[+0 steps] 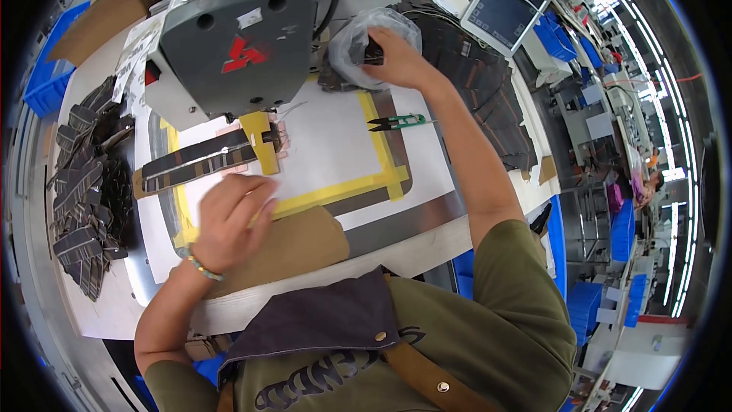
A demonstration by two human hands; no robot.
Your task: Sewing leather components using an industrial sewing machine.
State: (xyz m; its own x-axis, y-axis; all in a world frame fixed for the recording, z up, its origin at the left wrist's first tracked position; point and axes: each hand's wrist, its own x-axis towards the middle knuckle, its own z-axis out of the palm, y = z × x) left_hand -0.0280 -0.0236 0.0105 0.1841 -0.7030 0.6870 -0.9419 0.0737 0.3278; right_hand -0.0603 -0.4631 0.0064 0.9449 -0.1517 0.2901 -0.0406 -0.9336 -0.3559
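My left hand (236, 221), blurred, hovers over the yellow tape border (313, 198) with fingers loosely bent and apart, holding nothing visible. Just above it lies a long dark fabric strip (194, 162) with light stripes, its right end under a yellow piece (258, 140) beneath a grey sewing machine head (217, 69). My right hand (393, 57) reaches into a clear plastic bag (351, 38) at the back, fingers curled at dark contents I cannot make out. Green-and-black thread snips (396, 122) lie below that hand on the white work surface (427, 160).
A heap of dark striped pieces (88, 191) is at left, beside a blue bin (49, 88) and cardboard (99, 23). Brown card (305, 252) lines the near edge. Dark fabric (480, 99) and a control screen (503, 8) are at right. A co-worker (640, 191) sits far right.
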